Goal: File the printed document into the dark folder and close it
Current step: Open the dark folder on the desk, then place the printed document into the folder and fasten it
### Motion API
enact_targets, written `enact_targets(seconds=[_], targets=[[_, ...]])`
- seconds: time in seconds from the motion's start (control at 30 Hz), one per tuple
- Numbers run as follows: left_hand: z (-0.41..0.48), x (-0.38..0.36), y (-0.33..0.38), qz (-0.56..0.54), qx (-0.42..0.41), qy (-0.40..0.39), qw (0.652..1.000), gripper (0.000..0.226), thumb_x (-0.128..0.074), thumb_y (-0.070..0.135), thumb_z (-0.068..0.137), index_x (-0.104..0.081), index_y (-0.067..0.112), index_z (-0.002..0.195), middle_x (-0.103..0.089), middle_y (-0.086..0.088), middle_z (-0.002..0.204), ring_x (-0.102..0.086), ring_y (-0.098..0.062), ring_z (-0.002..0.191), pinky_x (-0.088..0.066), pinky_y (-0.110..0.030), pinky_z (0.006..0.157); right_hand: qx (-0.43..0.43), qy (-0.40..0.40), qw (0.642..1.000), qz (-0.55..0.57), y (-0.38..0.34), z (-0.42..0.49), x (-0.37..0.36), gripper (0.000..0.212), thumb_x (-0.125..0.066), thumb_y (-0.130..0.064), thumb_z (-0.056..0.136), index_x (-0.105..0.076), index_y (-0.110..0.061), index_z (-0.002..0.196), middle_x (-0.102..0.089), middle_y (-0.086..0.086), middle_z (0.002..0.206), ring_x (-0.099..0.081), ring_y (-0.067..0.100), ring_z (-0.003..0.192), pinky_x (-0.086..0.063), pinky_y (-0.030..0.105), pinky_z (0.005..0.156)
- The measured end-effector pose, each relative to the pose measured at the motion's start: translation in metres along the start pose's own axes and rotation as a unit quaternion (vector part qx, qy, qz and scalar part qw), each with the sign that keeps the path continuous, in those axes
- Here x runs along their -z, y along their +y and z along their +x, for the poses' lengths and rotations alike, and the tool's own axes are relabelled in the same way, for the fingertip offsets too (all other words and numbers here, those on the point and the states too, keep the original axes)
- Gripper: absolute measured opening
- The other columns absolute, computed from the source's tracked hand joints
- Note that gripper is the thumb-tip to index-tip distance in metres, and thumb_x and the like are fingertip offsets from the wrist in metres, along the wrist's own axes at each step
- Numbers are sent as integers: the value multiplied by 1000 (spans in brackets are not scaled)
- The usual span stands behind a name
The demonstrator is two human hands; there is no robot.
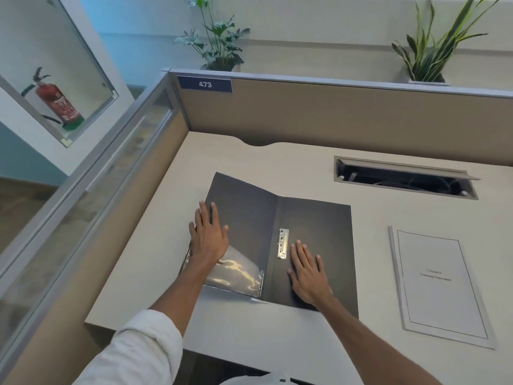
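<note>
Seen from the head camera, a dark folder [280,240] lay spread open at the centre of the frame on a pale desk [305,159], both covers pressed flat. The left hand [208,237] rested palm-down, fingers spread and gripping nothing, on the left cover just above a shiny plastic pocket [236,276] — apparently to stop that cover springing back. The right hand [308,273], likewise flat and empty, held down the right cover just beside the metal clip [283,243] near the spine. The printed document [441,284] waited untouched at the right of the frame, well apart from the folder, so filing had not begun. A cable hatch [405,176] stood open in the upper right; a "473" sign [205,84] marked the partition above.
</note>
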State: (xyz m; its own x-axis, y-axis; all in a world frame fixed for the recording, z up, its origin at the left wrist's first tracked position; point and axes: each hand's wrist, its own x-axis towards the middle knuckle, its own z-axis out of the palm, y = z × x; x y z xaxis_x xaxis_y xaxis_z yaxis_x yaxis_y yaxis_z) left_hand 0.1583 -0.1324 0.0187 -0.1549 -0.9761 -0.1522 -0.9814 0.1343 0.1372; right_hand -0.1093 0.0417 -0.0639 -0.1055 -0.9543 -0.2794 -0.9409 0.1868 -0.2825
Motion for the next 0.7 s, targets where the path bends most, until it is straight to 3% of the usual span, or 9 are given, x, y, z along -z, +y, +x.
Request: enact_targets(seconds=[0.13,0.3,0.5,0.7], targets=[[4,-29,-15,-33,15,-61,997,76,-26,54,114,-2,15,175,10,-16,182,-2,-40,168,-14,-63,133,-4,-3,1000,-16,-1,-2,-2,70,-17,-50,111,13,-27,170,21,-7,177,16,14,164,0,53,132],[7,-50,-20,-45,14,-110,993,79,-15,60,112,6,15,174,14,-13,182,10,-37,169,-4,-59,136,-3,-3,1000,-10,-3,-3,0,70,-17,-48,110,9,-24,171,17,-6,178,13,16,165,1,53,131],[7,-63,-11,-49,7,-48,998,84,-19,59,112,2,5,173,6,-18,182,5,-35,169,-6,-57,137,2,-14,1000,-5,-4,-3,3,71,-13,-49,109,11,-23,170,19,-5,178,15,17,165,1,54,132],[6,-62,24,-77,-37,40,996,84,-21,58,112,-5,2,172,1,-16,182,2,-31,170,-7,-52,138,10,0,1000,10,-4,-3,14,74,-23,-49,111,11,-19,170,16,-2,179,13,17,165,1,52,134]])
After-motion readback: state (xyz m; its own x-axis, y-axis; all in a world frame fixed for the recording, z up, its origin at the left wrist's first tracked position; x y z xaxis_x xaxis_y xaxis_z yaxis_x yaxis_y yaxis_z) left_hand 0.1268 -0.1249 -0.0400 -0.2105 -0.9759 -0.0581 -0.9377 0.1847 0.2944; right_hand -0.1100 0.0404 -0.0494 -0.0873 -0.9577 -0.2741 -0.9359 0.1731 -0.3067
